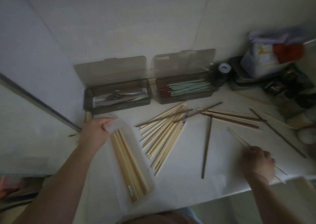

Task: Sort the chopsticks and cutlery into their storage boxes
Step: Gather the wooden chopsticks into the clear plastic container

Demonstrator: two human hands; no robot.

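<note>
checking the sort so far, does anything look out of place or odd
Yes: one dark chopstick lies alone, nearly square across the pale pile beside it, and more dark ones lie mixed with pale sticks further right, unsorted on the table.

Bare tabletop (227, 157) lies open between the fanned pale chopsticks (164, 134) and the right hand (258, 162), crossed only by one dark chopstick (206, 146). Two open smoky boxes (118, 95) (184, 91) block the rear; clutter (273, 66) crowds the right corner.
</note>
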